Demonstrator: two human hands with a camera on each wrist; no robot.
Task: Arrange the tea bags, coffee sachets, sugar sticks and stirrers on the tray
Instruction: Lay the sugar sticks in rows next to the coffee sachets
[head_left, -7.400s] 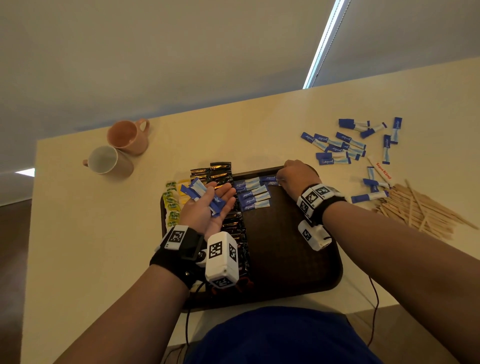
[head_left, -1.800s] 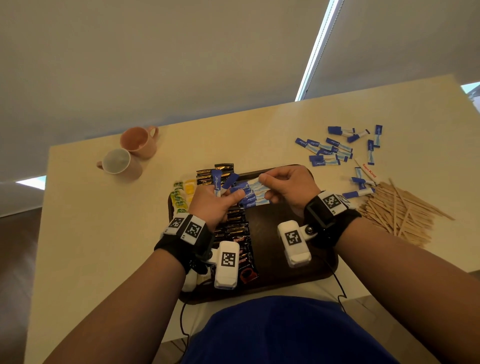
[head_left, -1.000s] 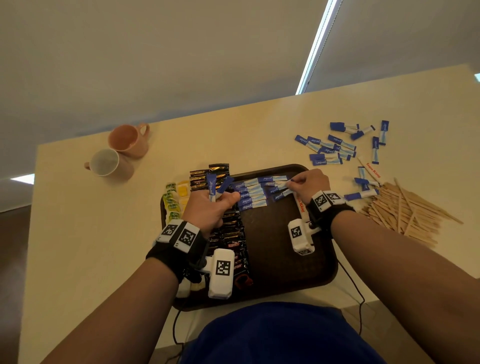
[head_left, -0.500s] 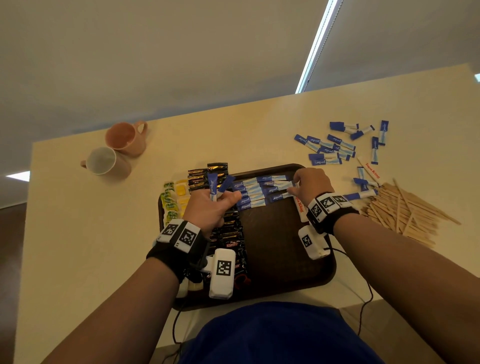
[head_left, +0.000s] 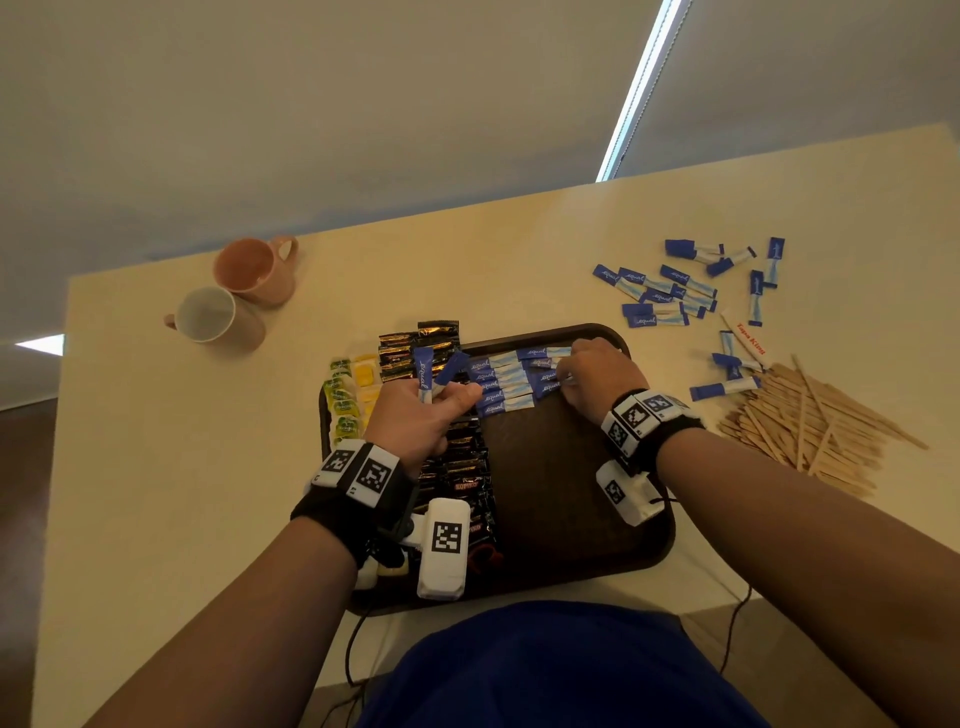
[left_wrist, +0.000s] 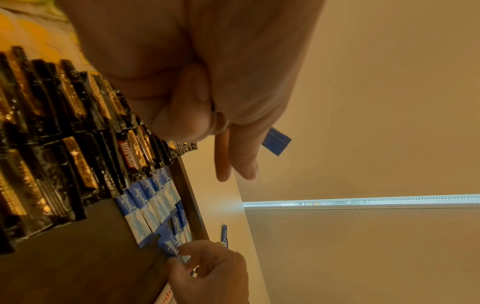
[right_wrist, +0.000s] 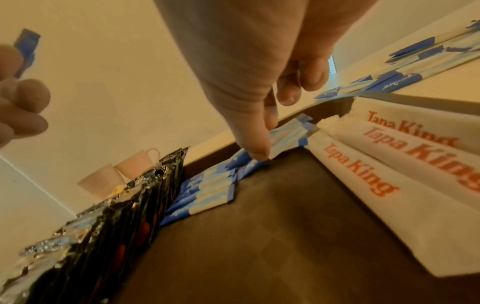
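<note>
A dark brown tray (head_left: 571, 519) lies in front of me. Green and yellow tea bags (head_left: 345, 400) sit along its left edge, next to black coffee sachets (head_left: 457, 467) in a column. Blue sugar sticks (head_left: 506, 387) lie in rows at the far edge. My left hand (head_left: 441, 400) hovers over the coffee sachets and grips two blue sugar sticks (head_left: 426, 374) upright. My right hand (head_left: 566, 379) is down on the right-hand row, pinching the end of one sugar stick (left_wrist: 170, 245) lying on the tray. Wooden stirrers (head_left: 810, 426) are piled on the table to the right.
Several loose sugar sticks (head_left: 670, 296) are scattered on the table beyond the tray's right corner. White "Tapa King" sachets (right_wrist: 389, 174) lie by the tray's right side. Two mugs (head_left: 234, 296) stand at the far left. The near half of the tray shows bare surface.
My right hand took a sugar stick from my left hand, carried it to the far right of the tray and now holds it down in the row. My left hand stays put with two sticks.
</note>
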